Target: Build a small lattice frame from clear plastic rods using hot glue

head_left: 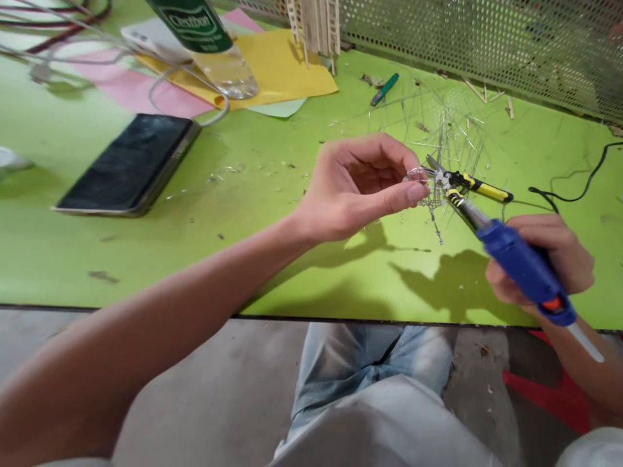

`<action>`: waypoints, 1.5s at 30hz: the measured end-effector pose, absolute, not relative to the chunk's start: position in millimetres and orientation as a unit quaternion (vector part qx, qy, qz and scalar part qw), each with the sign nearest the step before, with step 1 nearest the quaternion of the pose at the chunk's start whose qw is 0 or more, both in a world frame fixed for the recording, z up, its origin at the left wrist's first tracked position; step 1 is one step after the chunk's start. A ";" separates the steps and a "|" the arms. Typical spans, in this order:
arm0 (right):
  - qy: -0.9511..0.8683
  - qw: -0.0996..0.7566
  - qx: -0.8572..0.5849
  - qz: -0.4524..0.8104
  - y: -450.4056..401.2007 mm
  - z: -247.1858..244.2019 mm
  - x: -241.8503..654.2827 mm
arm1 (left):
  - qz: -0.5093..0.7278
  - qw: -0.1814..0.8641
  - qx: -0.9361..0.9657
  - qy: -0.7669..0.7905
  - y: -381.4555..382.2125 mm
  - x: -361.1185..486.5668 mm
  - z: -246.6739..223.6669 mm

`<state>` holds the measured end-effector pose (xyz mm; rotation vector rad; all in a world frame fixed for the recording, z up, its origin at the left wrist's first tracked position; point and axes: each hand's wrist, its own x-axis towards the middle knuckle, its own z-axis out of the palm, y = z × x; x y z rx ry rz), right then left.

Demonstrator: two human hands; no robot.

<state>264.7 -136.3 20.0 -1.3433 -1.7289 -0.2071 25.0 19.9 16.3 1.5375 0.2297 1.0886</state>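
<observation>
My left hand (363, 188) pinches a small, shiny wire-like piece (416, 175) between thumb and fingertips above the green table. From it a thin beaded-looking strand (435, 224) hangs down. In my right hand (549, 253) is a blue glue gun (523, 266), its fingers wrapped round the handle and a white glue stick (586, 340) sticking out of the back. The gun's nozzle points left, toward the wire piece; whether they touch I cannot tell. Yellow-and-black pliers (487, 188) lie on the table just behind the nozzle, partly hidden.
Thin clear strands (452, 130) and a green cutter (384, 89) lie behind my hands. At left are a black phone (129, 165), cables, coloured paper (287, 65) and a bottle (209, 45). A wooden stick structure (318, 26) stands before a perforated metal panel (477, 45).
</observation>
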 end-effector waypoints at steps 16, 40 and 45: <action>-0.612 0.527 -0.539 0.238 -123.0 13.2 249.9 | 0.382 0.639 0.660 0.101 7.1 21.8 17.7; -0.592 0.518 -0.574 0.226 -129.9 24.1 247.9 | 0.429 0.554 0.713 0.020 16.6 30.3 -1.1; -0.615 0.523 -0.558 0.190 -131.6 27.9 247.9 | 0.432 0.533 0.722 0.086 9.6 27.5 -0.8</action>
